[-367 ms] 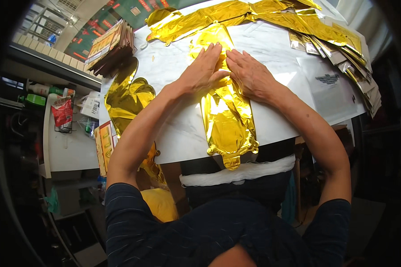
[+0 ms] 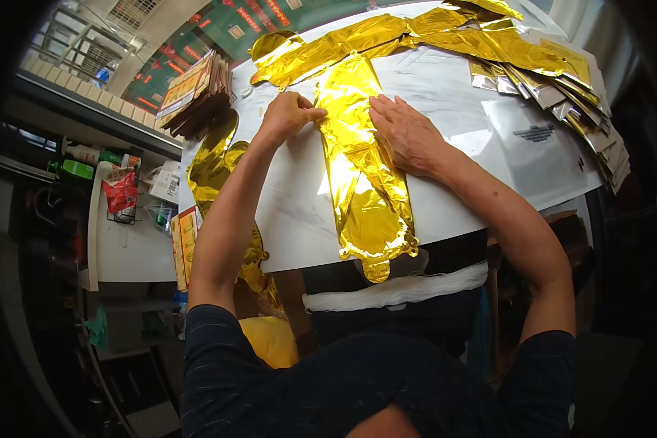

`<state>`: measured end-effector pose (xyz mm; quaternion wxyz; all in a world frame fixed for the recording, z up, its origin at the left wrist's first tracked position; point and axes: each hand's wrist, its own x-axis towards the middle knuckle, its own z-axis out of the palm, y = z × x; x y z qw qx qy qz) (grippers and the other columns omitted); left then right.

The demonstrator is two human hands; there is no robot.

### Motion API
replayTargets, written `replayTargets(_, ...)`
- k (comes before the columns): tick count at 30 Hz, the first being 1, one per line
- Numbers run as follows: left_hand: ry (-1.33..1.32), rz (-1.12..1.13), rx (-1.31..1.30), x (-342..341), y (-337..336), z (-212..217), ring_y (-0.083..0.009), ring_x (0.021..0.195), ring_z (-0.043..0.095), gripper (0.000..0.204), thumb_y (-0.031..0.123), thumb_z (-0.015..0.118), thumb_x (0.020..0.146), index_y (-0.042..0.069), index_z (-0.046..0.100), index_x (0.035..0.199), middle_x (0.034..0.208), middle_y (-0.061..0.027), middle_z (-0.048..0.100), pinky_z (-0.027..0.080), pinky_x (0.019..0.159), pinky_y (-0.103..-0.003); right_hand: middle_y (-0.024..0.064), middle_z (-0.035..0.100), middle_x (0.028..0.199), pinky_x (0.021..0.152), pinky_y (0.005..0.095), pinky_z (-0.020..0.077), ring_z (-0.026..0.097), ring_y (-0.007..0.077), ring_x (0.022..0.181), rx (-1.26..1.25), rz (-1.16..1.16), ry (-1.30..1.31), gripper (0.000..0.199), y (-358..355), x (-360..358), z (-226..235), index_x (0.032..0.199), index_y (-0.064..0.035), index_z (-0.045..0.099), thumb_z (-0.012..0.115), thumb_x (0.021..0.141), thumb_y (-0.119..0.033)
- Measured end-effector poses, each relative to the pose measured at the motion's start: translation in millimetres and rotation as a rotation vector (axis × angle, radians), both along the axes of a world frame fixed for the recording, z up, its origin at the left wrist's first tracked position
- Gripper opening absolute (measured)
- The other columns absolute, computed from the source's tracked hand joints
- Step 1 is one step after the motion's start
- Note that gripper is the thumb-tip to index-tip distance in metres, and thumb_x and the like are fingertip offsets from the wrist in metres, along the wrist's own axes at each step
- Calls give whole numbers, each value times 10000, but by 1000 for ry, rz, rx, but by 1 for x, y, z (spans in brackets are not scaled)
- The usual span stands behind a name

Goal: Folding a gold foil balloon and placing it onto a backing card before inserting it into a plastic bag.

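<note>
Left hand (image 2: 286,117) has shifted from the middle of the gold foil panel (image 2: 372,212) to its left edge; thumb and fingers (image 2: 310,111) are drawn together there, but whether foil is clamped between them cannot be told. Right hand (image 2: 410,137) remains at the panel's right edge, fingers extended and flat, not gripping. Panel: glossy, creased film with a rounded, tabbed near end, lying on the marbled bench (image 2: 292,219) and overhanging its near edge. Right of panel: clear plastic bag (image 2: 544,160), its dark print too small to read. Left of panel: stack of printed cards (image 2: 197,91). Beyond panel: wrinkled gold foil strip (image 2: 343,42).
</note>
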<state>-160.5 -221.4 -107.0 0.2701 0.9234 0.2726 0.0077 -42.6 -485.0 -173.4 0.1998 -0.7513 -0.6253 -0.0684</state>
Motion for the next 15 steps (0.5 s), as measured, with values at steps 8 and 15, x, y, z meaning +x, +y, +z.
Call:
replayTargets(8,-226,113,-347,-2,-10,4,-127,684,668,250,197,835,895,-18,710,906,837,-75,729,555,611,-271,255,449,1573,1271,469,255,379,358,1514,56,12,33,492,1,-2,-1,1426,86,514,457,1009,-167)
replayTargets(15,-431,297,-940,5,-20,-7,-132,732,662,124,124,712,982,13,661,959,836,-22,663,592,676,-280,246,453,1575,1269,460,264,389,346,1509,58,11,22,507,1,0,-2,1428,77,524,496,997,-187)
